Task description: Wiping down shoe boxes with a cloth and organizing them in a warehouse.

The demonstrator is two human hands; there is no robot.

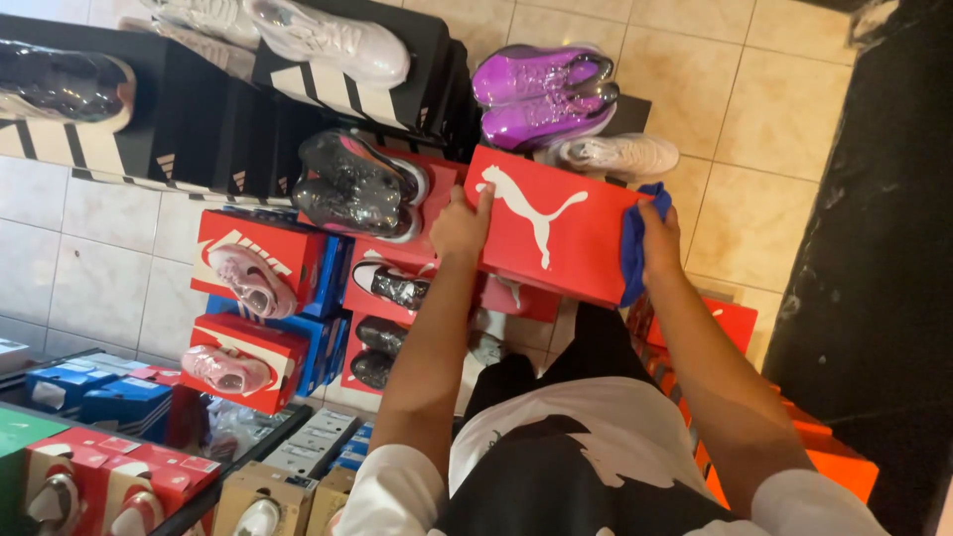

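— Holding what, exactly?

— My left hand grips the near left corner of a red shoebox, fingers curled over its top edge and thumb lying on the lid. My right hand is at the box's right end with a blue cloth bunched between my fingers and the cardboard. How tightly those fingers close I cannot tell, since the cloth covers most of them.

— What lies past your fingertips?

— Just beyond the left ones sits a dark glossy pair of shoes wrapped in clear film on another red box. Beyond the right ones is a whitish shoe, partly hidden by the box I hold, and above it a purple pair.

— And under your hands?

— The box blocks most of that. Below my left wrist a dark shoe peeks out on a red box, its toe cut off by my forearm. Farther left of my fingers stand pink shoes on red boxes. Orange boxes near my right elbow are largely hidden by the arm.
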